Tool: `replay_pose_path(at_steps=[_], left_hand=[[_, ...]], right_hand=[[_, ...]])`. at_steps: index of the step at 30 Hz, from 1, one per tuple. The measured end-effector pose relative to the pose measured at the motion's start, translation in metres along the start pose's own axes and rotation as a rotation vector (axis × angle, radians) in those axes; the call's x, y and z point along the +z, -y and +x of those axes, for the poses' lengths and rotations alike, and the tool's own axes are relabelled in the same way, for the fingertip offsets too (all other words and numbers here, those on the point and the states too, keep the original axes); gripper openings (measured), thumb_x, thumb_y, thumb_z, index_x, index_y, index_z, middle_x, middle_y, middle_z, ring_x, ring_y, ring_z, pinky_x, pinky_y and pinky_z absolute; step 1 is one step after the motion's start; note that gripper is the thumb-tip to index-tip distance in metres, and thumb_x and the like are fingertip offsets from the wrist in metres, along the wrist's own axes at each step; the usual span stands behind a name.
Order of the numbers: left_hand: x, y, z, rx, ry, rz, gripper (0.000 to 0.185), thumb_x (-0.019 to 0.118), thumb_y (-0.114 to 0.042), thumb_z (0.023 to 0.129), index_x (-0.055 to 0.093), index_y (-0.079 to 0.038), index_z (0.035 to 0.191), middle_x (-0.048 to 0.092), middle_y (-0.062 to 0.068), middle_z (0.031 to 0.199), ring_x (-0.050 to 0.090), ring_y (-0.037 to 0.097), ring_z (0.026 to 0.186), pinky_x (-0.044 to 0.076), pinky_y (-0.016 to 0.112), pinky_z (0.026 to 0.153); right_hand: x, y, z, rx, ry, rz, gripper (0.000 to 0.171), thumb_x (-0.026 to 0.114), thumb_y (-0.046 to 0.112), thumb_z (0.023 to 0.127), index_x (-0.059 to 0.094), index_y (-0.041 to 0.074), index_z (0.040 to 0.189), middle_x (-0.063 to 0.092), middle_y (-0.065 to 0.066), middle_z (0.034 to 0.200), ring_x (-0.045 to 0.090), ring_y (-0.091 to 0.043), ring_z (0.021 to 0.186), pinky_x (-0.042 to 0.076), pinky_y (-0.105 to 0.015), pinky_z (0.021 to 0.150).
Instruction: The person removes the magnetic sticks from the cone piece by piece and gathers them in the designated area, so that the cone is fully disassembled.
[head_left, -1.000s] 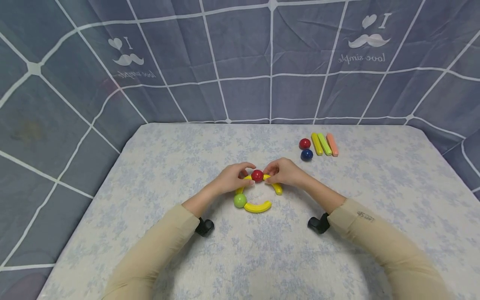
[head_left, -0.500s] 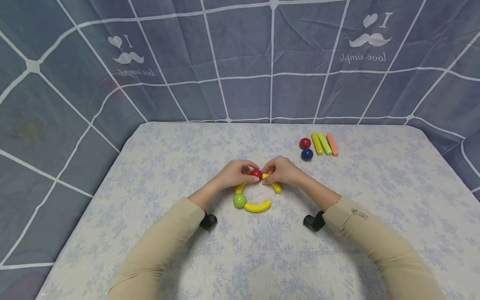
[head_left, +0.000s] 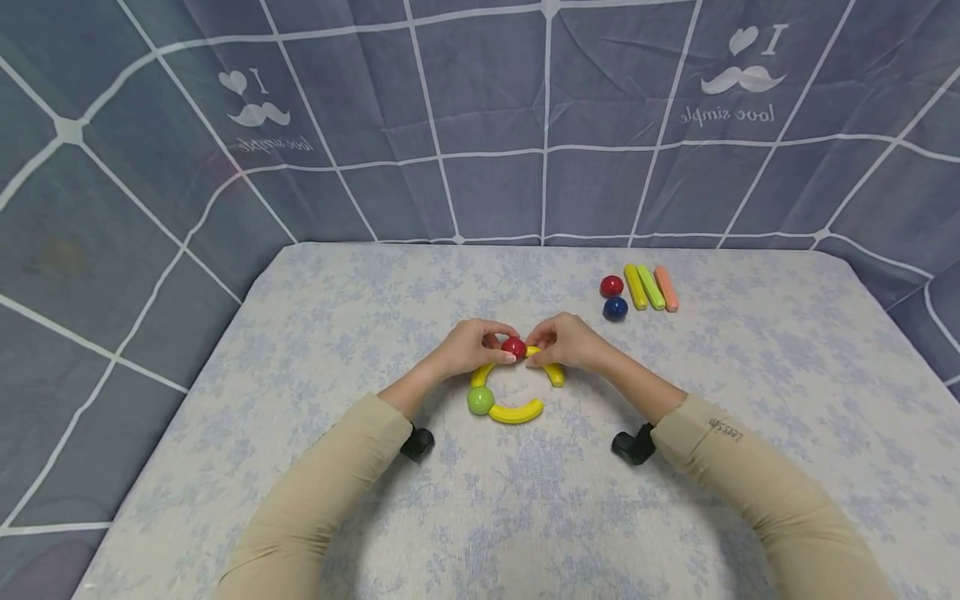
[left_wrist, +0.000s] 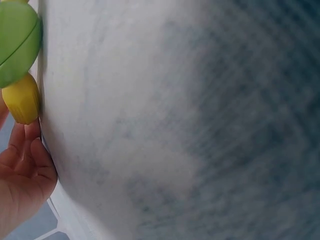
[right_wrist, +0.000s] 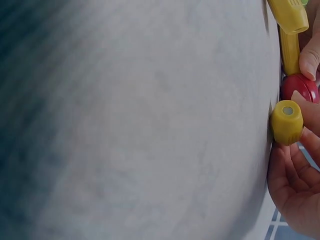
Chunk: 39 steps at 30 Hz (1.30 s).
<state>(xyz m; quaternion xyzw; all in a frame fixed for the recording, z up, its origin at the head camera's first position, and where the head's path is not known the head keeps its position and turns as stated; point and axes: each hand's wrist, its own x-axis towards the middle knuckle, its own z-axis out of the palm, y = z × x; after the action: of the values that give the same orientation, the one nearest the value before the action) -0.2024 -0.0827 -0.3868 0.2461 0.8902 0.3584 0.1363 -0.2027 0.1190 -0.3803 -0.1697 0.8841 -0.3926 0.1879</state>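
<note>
Beige sleeves (head_left: pixel 318 492) slant inward over a patterned tablecloth (head_left: pixel 480 517) as a person's left hand (head_left: pixel 467 346), behind a green ball (head_left: pixel 480 401) touching two curved yellow pieces (head_left: pixel 517 412), pinches a red ball (head_left: pixel 513 347) between thumb and fingers. Facing it, the right hand (head_left: pixel 572 342) grips a third yellow piece (head_left: pixel 556 376) by thumb and fingertips. Farther right lie another red ball (head_left: pixel 611 286), a blue ball (head_left: pixel 615 309) and three sticks (head_left: pixel 650 287).

head view forward-down, 2 low wrist close-ups, sharing 1 yellow arc (left_wrist: pixel 22 100)
</note>
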Motion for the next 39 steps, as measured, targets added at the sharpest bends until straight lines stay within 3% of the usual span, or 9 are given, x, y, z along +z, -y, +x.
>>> replay_pose_path(at_steps=[10, 21, 30, 36, 39], left_hand=[[-0.001, 0.003, -0.003, -0.034, 0.007, -0.027, 0.037, 0.071, -0.017, 0.084, 0.064, -0.009, 0.119, 0.065, 0.008, 0.093, 0.056, 0.017, 0.082, 0.044, 0.024, 0.070], [-0.002, 0.002, -0.004, -0.030, 0.014, -0.026, 0.038, 0.070, -0.018, 0.084, 0.063, -0.008, 0.120, 0.065, 0.008, 0.091, 0.055, 0.017, 0.079, 0.044, 0.024, 0.069], [-0.004, 0.004, -0.004, -0.045, 0.031, -0.057, 0.042, 0.072, -0.016, 0.083, 0.062, -0.008, 0.123, 0.064, 0.008, 0.093, 0.054, 0.016, 0.080, 0.043, 0.024, 0.069], [-0.004, 0.005, -0.004, -0.050, 0.044, -0.071, 0.044, 0.072, -0.015, 0.083, 0.060, -0.010, 0.125, 0.063, 0.008, 0.098, 0.054, 0.017, 0.084, 0.043, 0.024, 0.072], [-0.004, 0.006, -0.004, -0.047, 0.055, -0.086, 0.044, 0.072, -0.014, 0.083, 0.061, -0.010, 0.125, 0.063, 0.008, 0.099, 0.054, 0.018, 0.086, 0.044, 0.024, 0.073]], right_hand=[[-0.005, -0.008, -0.004, 0.011, 0.016, 0.061, 0.022, 0.075, 0.011, 0.079, 0.069, 0.001, 0.098, 0.060, -0.004, 0.075, 0.050, -0.017, 0.070, 0.042, -0.026, 0.063], [-0.018, -0.008, -0.006, 0.019, -0.028, 0.024, 0.025, 0.074, 0.015, 0.080, 0.068, 0.003, 0.102, 0.058, -0.004, 0.074, 0.049, -0.018, 0.067, 0.041, -0.027, 0.060], [-0.051, -0.008, 0.008, 0.081, -0.128, 0.038, 0.030, 0.076, 0.014, 0.077, 0.068, 0.001, 0.103, 0.058, -0.006, 0.079, 0.051, -0.020, 0.069, 0.042, -0.029, 0.060], [-0.077, -0.015, 0.024, 0.119, -0.184, 0.088, 0.034, 0.073, 0.013, 0.080, 0.065, -0.002, 0.110, 0.058, -0.005, 0.082, 0.054, -0.023, 0.072, 0.049, -0.038, 0.069], [-0.084, -0.017, 0.032, 0.135, -0.236, 0.056, 0.035, 0.073, 0.015, 0.080, 0.065, -0.001, 0.111, 0.059, -0.008, 0.087, 0.053, -0.022, 0.071, 0.048, -0.037, 0.068]])
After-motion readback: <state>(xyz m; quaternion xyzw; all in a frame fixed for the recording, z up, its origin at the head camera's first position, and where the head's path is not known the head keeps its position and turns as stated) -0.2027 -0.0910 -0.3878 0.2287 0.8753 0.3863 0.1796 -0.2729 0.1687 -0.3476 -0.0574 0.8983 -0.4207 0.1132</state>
